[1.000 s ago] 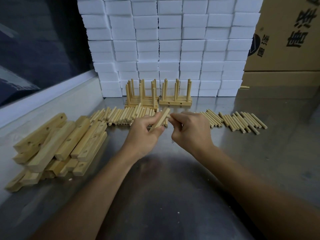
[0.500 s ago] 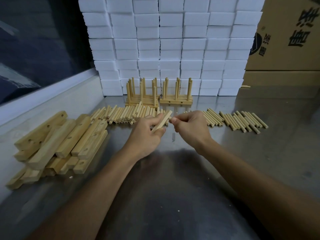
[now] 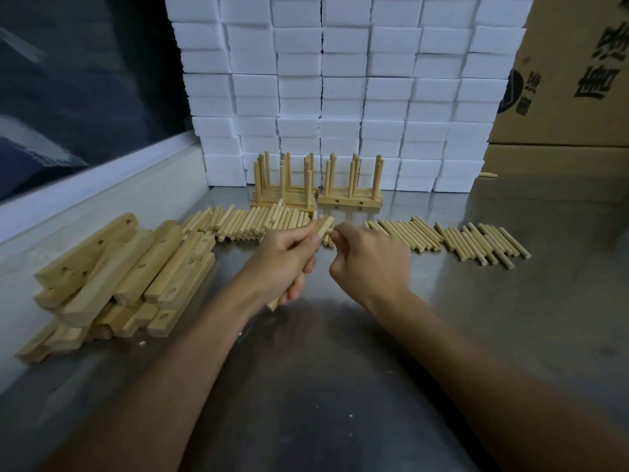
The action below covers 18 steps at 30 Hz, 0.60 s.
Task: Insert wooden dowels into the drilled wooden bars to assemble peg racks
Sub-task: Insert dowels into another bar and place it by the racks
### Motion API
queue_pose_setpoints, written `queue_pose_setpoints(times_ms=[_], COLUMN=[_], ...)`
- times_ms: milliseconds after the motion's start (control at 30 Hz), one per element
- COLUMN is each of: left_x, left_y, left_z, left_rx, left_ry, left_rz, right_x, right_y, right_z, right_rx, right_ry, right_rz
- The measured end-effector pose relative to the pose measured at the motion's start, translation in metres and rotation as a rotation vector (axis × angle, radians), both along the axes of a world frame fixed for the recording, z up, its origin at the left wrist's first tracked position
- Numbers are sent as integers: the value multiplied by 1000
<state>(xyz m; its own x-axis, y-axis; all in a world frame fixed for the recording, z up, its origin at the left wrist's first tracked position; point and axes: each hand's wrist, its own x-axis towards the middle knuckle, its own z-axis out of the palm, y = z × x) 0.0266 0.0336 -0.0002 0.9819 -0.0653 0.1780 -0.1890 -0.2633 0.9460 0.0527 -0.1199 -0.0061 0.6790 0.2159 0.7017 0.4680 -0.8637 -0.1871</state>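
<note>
left hand (image 3: 284, 264): grips the wooden bar (image 3: 322, 227) as before, but the bar now lies steeper in the fist; its near end pokes out below the palm, which it did not a second ago.
bar's far end: edged a little to the right, now just beside the right fingertips.
right hand (image 3: 369, 264): a second ago spread flatter against the bar's end; now bunched, fingers curled tight, thumb and forefinger pinched together at the bar's tip. Whatever they pinch is too small to make out.
gap between hands: narrower at the fingertips than half a second ago; wrists much where they were.
head camera: tipped very slightly, whole scene shifted a touch in frame.
</note>
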Motion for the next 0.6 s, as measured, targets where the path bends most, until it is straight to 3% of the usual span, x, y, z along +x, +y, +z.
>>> queue_pose_setpoints(times_ms=[267, 500, 600], left_x=[2, 7, 8], left_y=[1, -3, 2], left_z=[-1, -10, -12], left_rx=[103, 172, 102], left_ry=[-7, -28, 24], left_rz=[3, 5, 4], right_x=[2, 8, 12], right_y=[3, 0, -2], right_z=[2, -9, -9], right_rx=[348, 399, 406], right_ry=[391, 436, 392], right_rz=[30, 124, 224])
